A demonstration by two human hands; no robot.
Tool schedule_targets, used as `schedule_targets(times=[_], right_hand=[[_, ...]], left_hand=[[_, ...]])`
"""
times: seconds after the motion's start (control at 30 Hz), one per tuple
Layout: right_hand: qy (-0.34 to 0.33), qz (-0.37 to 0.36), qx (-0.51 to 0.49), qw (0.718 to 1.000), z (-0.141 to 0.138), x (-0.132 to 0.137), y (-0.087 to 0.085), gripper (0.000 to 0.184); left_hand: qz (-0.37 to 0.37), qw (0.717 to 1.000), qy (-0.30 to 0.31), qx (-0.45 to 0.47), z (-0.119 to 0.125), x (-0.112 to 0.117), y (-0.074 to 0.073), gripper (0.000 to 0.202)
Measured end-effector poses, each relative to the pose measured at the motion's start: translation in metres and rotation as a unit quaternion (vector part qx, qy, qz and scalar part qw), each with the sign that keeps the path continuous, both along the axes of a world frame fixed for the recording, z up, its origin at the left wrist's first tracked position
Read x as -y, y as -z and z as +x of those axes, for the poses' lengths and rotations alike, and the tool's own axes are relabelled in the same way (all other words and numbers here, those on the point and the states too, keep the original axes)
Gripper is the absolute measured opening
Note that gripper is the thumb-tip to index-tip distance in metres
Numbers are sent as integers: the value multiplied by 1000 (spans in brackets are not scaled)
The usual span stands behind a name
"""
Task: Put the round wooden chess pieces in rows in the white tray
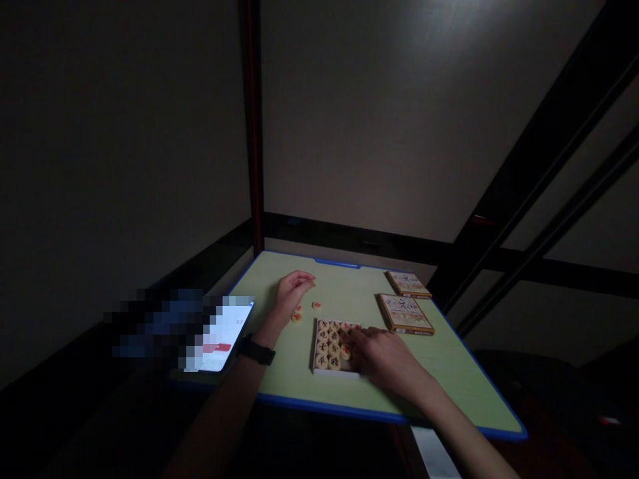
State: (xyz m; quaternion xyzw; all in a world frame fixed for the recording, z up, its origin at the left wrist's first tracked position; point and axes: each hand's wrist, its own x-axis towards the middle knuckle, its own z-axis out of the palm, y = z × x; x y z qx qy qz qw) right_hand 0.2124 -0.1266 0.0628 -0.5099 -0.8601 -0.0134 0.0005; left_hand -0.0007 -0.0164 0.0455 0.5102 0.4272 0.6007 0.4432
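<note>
An open box of Chinese chess pieces [335,373] lies near the front of the table. Round wooden pieces with black characters [323,346] fill its left columns, and a few red-marked pieces [345,351] sit beside them. My right hand [382,359] reaches over the box's right part, fingers bent down and closed at a Chinese chess piece; the hand covers that side. Above the table, left of the box, my left hand [293,293] has its fingers curled against the thumb; whatever is inside is hidden. Loose red-marked pieces [296,317] lie under and beside it, one piece [316,305] standing apart.
Two closed, printed boxes [405,313] rest at the table's right side, one behind the other. A lit phone or tablet [219,339], partly pixelated, is at the left edge. The green tabletop [449,372] has a blue rim. Dark wall panels stand behind it.
</note>
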Motion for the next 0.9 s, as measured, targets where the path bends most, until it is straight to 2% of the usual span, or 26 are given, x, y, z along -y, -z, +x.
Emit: schedule_targets(times=[0.17,0.27,0.33,0.43,0.5,0.57,0.67,0.77,0.9], right_hand=[[4,-15,9,1000,-2,0,0,30],[-6,-18,-8,1000,3,2,-4,33],[-12,-24,-40,999,8,2,-9,33],[-11,-32,-94,995,9,-8,-21,20],[-20,-29,-117,992,4,-24,-26,17],[-39,-20,-126,991,-8,-47,-27,24],[-93,-24,-121,988,-31,-84,-19,34],[-109,-32,-57,992,-52,-112,-7,28],[-104,-36,-17,994,-63,-127,4,19]], left_hand=[[10,999,-33,-24,-3,-7,3,12],[13,989,-73,-130,-11,-16,7,9],[20,961,-73,-265,-20,-16,8,10],[36,883,-22,-468,-34,-6,9,17],[30,836,24,-547,-40,6,8,33],[31,805,52,-591,-45,17,8,45],[57,774,38,-629,-52,27,10,39],[68,747,6,-661,-61,31,16,29],[41,719,3,-694,-70,30,25,24]])
